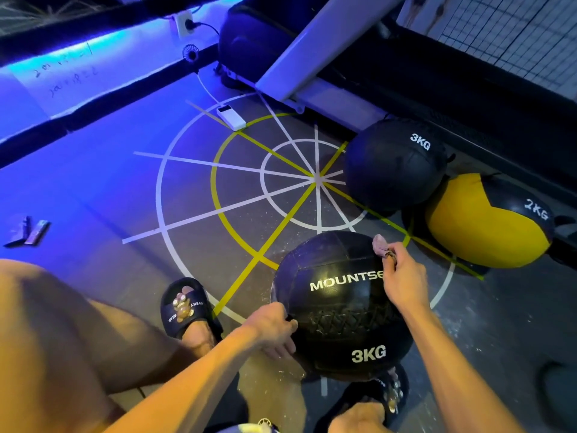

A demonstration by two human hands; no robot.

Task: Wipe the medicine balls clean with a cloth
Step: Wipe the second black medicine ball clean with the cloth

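A: Start closest. What's under the hands?

B: A black medicine ball (340, 304) on the floor between the person's feet, printed "MOUNTSE…" in white, the rest hidden by the wrist, and "3KG" lower down. Smooth stitched panels, with a band of criss-cross lacing across the middle.

A: And the hands?

B: The left hand (274, 323) is curled against the ball's left side, gripping it. The right hand (402, 276) pinches a small pinkish cloth (381, 244), bunched up and touching the ball's upper right.

A: Footwear?

B: Dark slides; the left slide (184, 304) reads "EVERY" and "BEAR" and carries a little bear charm.

A: Farther out?

B: The floor (109, 182) is dark and speckled, marked with white and yellow tape circles and spokes. To the right, well apart from the near ball, a second black ball (393, 164) marked "3KG" sits touching a yellow-and-black ball (487, 220) marked "2KG". Beyond them, a white power bank (231, 117) lies on the tape lines, its cable running toward a wall socket (184, 24).
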